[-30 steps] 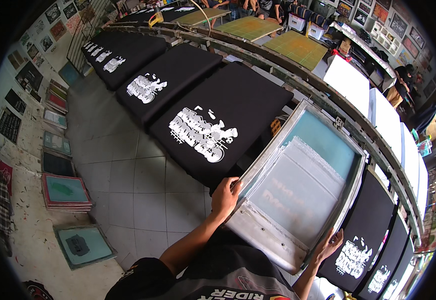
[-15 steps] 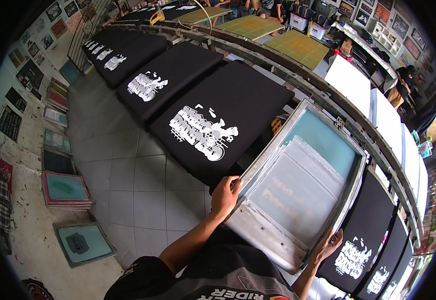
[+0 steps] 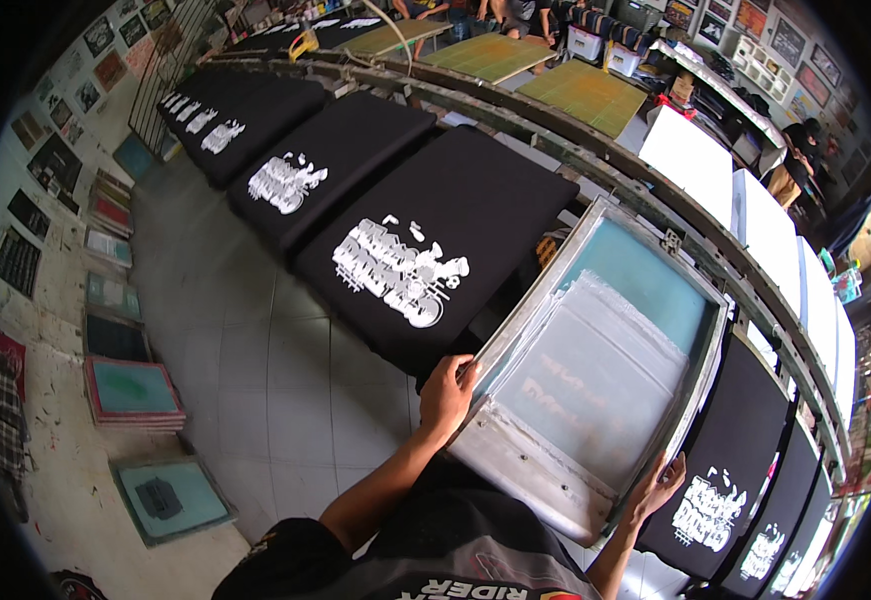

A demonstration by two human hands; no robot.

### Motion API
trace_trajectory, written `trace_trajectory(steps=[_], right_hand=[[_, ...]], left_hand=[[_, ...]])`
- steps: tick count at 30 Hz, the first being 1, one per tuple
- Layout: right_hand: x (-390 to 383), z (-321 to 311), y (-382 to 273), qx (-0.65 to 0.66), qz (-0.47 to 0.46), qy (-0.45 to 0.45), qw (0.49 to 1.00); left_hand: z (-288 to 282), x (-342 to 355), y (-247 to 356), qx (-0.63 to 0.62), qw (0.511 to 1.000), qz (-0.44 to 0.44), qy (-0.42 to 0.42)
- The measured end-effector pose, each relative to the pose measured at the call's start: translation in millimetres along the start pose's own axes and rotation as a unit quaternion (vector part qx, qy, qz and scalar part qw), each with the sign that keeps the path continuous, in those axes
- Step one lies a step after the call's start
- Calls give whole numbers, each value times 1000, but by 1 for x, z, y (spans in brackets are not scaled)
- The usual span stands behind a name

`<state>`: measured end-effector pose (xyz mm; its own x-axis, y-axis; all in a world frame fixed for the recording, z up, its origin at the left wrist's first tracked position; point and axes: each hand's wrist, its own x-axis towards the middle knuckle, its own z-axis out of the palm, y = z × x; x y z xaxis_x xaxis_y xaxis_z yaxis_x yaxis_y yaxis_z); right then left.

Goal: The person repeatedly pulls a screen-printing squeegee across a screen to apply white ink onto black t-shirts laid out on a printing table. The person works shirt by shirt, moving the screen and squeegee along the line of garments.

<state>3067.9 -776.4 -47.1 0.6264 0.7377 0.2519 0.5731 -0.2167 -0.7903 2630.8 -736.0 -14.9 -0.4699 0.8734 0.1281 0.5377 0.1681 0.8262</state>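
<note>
A screen printing frame (image 3: 694, 405) with a metal rim and teal mesh lies in front of me, tilted to the right. White ink smears cover much of its mesh. My left hand (image 3: 449, 400) grips the rim's near left side, fingers curled over the edge. On the near right side, my right hand (image 3: 659, 487) holds the rim too. Left of the frame, a black shirt (image 3: 491, 190) stretched on a board carries a white print. Another printed black shirt (image 3: 708, 500) lies to the right. Whatever lies under the frame is mostly hidden.
More printed black shirts (image 3: 341, 150) continue left along a metal rail (image 3: 596, 165). Beyond the rail are yellow-green boards (image 3: 586, 97) and white boards (image 3: 689, 160). Several teal screens (image 3: 171, 495) lean by the left wall. People are at the back, one person (image 3: 801, 160) at far right.
The view has shifted slightly, so the surroundings sit a little further left. Both hands keep the same hold on the screen frame, which has barely moved.
</note>
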Motion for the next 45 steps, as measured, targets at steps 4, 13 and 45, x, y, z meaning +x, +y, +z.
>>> trace_trajectory(steps=[4,13,45], right_hand=[[2,-2,6,11,-4,23,1000],[-37,-45,-59,94,-140,-137,976],[-70,-69,-116,-196,-324,-262,888]], left_hand=[[6,2,3,1,1000,-8,-8],[13,8,-30,-28,999,22,6],[-38,1,83,198,784,456,-372]])
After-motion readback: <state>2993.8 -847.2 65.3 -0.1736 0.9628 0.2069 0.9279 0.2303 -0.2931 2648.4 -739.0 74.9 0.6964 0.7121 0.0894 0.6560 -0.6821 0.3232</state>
